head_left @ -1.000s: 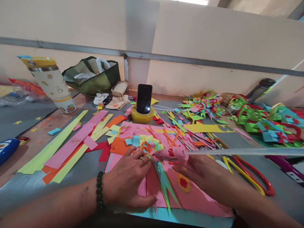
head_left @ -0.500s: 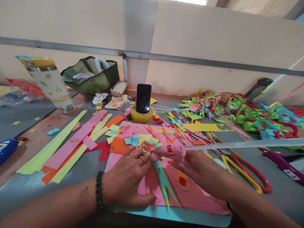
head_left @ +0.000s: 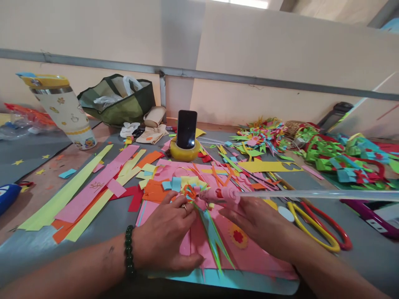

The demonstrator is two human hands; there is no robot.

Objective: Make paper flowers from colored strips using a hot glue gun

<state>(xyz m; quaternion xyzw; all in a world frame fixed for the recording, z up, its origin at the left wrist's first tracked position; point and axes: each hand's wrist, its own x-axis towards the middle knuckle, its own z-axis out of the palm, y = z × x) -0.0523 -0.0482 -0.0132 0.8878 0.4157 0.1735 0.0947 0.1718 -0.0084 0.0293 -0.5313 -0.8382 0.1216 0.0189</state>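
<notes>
Below my left hand and right hand spreads the table with a pink sheet, and between the hands lies a pink glue gun, long axis crosswise, tip towards the left fingers, its clear stick running out beyond the right. I judge the right nearer, gripping the gun; the left rests palm-down beside pointed paper strips, but whether it pinches anything I can't tell. Handle and curled right fingers are hidden, the stick's far end is cut off, and the tip blurs into scraps.
</notes>
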